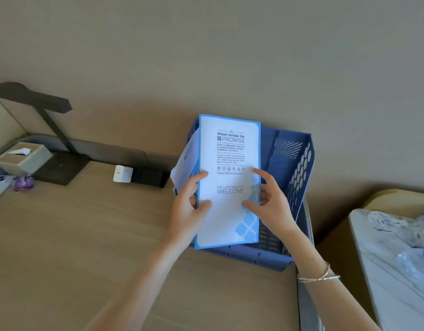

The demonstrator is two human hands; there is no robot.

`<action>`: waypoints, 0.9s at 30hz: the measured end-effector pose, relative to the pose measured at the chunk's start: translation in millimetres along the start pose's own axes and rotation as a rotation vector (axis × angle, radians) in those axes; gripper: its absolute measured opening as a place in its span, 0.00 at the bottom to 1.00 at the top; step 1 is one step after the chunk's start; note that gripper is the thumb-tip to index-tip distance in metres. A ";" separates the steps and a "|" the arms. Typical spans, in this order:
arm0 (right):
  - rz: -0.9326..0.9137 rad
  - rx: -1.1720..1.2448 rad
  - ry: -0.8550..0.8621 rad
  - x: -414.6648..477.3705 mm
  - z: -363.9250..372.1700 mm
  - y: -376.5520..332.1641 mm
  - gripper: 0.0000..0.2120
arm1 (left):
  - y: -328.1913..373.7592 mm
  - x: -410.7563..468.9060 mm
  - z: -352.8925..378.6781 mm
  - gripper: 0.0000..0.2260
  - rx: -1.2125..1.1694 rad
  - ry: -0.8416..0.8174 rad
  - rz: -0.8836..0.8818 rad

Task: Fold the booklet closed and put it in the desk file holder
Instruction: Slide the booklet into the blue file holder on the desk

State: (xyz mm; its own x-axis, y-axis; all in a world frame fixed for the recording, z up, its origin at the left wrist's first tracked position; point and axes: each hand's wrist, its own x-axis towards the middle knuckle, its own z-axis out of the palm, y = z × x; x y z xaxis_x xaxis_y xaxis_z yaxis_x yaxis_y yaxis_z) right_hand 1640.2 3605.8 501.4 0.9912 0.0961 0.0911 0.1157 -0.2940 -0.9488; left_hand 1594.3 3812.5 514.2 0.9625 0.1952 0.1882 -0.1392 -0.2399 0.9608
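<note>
The booklet (227,211) is white with a blue border, closed, its printed cover facing me and held upright. My left hand (188,206) grips its left edge, thumb on the cover. My right hand (270,204) holds its right edge, fingers spread across the front. Behind and below it stands the blue plastic desk file holder (297,168) with slotted dividers, at the desk's right end. The booklet's lower edge hangs over the holder's front part. Other pale papers (183,161) lean in the holder's left slot.
The wooden desk (86,247) stretches left. A black lamp (58,149), a tissue box (22,158), a purple item (23,182), and a white charger in a power strip (123,173) stand along the wall. A white surface with wrapped items (397,235) lies to the right.
</note>
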 end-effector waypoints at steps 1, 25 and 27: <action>-0.022 -0.012 -0.004 9.2 0.7 0.8 0.38 | -2.5 3.5 3.8 0.30 0.021 0.037 0.008; -0.266 -0.234 -0.361 140.6 64.5 86.3 0.41 | -89.9 5.5 35.8 0.21 0.475 0.220 0.011; -0.263 -0.231 -0.375 144.7 68.8 90.3 0.41 | -95.3 5.9 35.4 0.22 0.506 0.234 0.000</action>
State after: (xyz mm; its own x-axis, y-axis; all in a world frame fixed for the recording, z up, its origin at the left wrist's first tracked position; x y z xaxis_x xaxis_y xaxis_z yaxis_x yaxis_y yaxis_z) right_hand 1789.6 3658.7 408.1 0.8403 0.5172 0.1623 0.4109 -0.4125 -0.8130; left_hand 1621.5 3802.8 416.6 0.8770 0.3877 0.2837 0.0459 -0.6554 0.7539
